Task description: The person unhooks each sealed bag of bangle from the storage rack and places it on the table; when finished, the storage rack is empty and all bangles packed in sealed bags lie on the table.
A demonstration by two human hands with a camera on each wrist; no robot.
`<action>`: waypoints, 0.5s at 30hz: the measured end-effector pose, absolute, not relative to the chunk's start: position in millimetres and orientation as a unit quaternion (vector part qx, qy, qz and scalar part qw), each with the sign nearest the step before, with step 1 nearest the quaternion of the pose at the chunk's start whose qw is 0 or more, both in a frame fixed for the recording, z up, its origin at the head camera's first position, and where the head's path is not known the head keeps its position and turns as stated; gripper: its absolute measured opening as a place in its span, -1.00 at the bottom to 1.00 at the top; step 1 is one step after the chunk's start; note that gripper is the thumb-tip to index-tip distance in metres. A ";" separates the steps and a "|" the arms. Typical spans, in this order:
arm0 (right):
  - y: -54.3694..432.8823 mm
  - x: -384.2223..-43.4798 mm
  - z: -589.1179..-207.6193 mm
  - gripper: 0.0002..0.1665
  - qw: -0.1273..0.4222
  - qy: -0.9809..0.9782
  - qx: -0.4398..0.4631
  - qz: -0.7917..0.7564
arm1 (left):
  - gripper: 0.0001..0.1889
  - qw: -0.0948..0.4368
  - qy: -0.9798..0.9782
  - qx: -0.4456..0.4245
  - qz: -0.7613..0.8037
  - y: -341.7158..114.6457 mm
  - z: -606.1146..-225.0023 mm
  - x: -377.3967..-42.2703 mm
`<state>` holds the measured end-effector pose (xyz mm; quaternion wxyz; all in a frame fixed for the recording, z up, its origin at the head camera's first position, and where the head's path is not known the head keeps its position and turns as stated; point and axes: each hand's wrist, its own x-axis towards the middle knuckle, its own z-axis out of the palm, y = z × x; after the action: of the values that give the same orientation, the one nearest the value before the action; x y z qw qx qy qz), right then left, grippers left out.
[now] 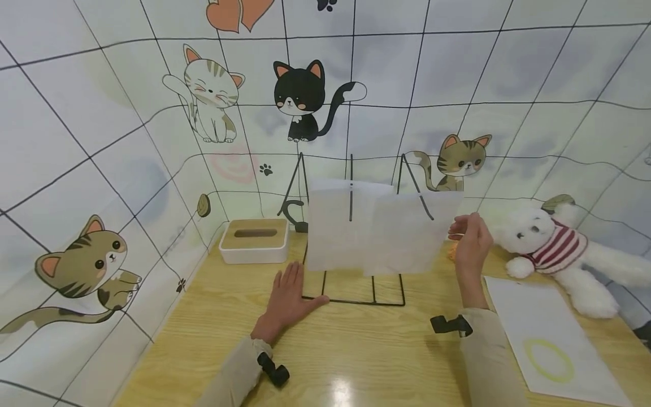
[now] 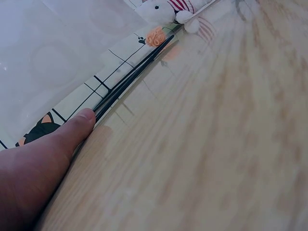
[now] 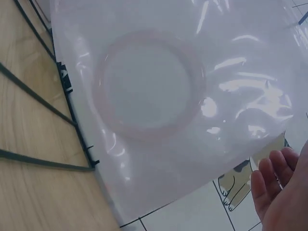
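Note:
A black wire rack (image 1: pixel 373 303) stands on the table with two whitish translucent plastic sheets, the left sheet (image 1: pixel 335 237) and the right sheet (image 1: pixel 412 240), overlapping on it. My left hand (image 1: pixel 287 299) lies flat with fingers spread at the rack's front left corner. In the left wrist view its thumb (image 2: pixel 79 126) rests against the base wire (image 2: pixel 130 79). Raised beside the right sheet's edge, my right hand (image 1: pixel 471 234) has loosely bent fingers. The right wrist view shows that hand (image 3: pixel 281 192) apart from a shiny plastic sheet (image 3: pixel 144 82) bearing a faint pink ring.
Behind my left hand stands a white tissue box (image 1: pixel 254 249) with a wooden lid. On the right lie a white plush toy (image 1: pixel 531 226) in a striped top and a white sheet (image 1: pixel 508 316) with a yellow ring. A cat-patterned wall covering (image 1: pixel 386 68) encloses the table.

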<state>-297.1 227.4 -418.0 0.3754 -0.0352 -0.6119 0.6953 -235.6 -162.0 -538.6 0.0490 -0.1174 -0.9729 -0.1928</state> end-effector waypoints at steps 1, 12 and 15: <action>226.0 -297.3 -415.5 -0.49 0.375 -0.607 -0.035 0.699 | 0.25 0.045 -0.973 -0.117 -0.192 -161.3 -539.1 -236.0; 214.7 -281.7 -385.1 -0.53 0.368 -0.660 -0.013 0.655 | 0.24 0.048 -0.975 -0.114 -0.187 -159.4 -538.7 -237.5; 211.8 -278.9 -379.8 -0.57 0.369 -0.655 -0.005 0.660 | 0.25 0.041 -0.975 -0.111 -0.187 -159.3 -537.4 -237.8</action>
<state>-278.9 211.8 -379.8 0.3691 -0.0054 -0.6548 0.6595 -237.8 -159.3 -537.4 0.0414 -0.1106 -0.9753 -0.1869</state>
